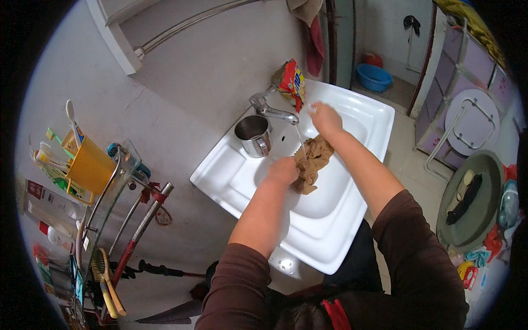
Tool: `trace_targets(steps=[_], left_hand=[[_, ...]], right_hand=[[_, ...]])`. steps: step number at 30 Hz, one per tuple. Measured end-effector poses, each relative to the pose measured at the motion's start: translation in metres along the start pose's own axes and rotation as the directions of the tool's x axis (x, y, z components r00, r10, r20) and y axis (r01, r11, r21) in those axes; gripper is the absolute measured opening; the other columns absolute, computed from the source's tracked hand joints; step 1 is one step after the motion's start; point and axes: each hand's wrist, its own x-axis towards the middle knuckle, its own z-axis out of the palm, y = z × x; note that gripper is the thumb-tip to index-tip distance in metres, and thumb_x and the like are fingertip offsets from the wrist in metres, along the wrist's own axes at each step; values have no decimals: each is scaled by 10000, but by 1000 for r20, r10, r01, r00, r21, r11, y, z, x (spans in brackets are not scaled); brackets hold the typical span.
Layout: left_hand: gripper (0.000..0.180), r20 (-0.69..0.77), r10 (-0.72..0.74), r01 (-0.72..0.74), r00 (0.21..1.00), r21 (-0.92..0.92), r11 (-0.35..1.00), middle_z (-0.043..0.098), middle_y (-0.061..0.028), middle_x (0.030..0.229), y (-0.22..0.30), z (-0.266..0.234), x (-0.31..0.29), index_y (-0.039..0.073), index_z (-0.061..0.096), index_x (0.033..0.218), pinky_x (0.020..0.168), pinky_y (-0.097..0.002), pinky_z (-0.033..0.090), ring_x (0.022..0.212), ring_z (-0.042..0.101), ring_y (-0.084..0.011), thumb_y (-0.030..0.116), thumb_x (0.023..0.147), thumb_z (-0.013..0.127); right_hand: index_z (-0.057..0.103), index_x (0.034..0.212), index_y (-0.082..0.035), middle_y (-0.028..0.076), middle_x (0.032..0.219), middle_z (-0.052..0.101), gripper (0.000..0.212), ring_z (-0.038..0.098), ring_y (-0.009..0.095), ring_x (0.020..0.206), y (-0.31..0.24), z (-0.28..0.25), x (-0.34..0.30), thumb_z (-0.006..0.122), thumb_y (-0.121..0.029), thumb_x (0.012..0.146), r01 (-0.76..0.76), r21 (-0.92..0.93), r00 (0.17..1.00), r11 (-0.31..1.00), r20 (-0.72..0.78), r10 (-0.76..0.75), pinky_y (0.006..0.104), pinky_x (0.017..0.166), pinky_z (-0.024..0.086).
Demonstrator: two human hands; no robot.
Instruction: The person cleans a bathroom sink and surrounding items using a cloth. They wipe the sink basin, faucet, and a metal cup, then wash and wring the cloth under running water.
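In the white sink (324, 250) a wet-looking brown cloth (314, 159) lies bunched in the basin. My left hand (283, 169) is closed on the cloth's left edge. Above its right end my right hand (325, 118) is raised beside the tap's spout, apart from the cloth; its fingers are blurred. A thin stream of water (302, 137) runs from the chrome tap (269, 110) down to the cloth. To the left of the tap stands a metal mug (254, 140) on the sink's ledge. Behind the tap, a red and yellow packet (291, 85) leans at the sink's back corner.
At the left, a wall rack (113, 187) carries a yellow cup (91, 165) with toothbrushes, bottles and hairbrushes (104, 275). A grey-green basin (470, 220) holding dark and pale items sits at the right, below a folded stool (470, 121). A blue tub (374, 77) lies beyond the doorway.
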Motion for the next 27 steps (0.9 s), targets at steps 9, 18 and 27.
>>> trace_targets(steps=[9, 18, 27], left_hand=[[341, 45, -19, 18, 999, 11, 1000, 757, -185, 1190, -8, 7, 0, 58, 771, 1166, 957, -479, 574, 1114, 717, -374, 313, 945, 718], [375, 20, 83, -72, 996, -333, 940, 764, -195, 1173, 1, 8, 4, 75, 726, 1244, 971, -482, 563, 1097, 726, -375, 323, 972, 654], [338, 108, -291, 263, 950, -779, 569, 722, -277, 1147, -2, 17, 13, -37, 645, 1183, 719, -645, 598, 917, 748, -462, 250, 1006, 628]], right_hand=[[758, 1175, -62, 195, 1160, 752, 343, 720, 386, 1085, 56, 61, -57, 728, -237, 882, 336, -232, 795, 913, 589, -143, 493, 959, 563], [693, 996, -160, -5, 958, 672, 240, 665, 166, 827, 56, 41, -32, 787, -349, 882, -511, 592, 741, 623, 671, -29, 334, 624, 537], [703, 1089, -36, 161, 962, 738, 323, 721, 346, 873, 109, 142, -22, 680, -320, 936, 207, -126, 904, 970, 403, -141, 422, 778, 585]])
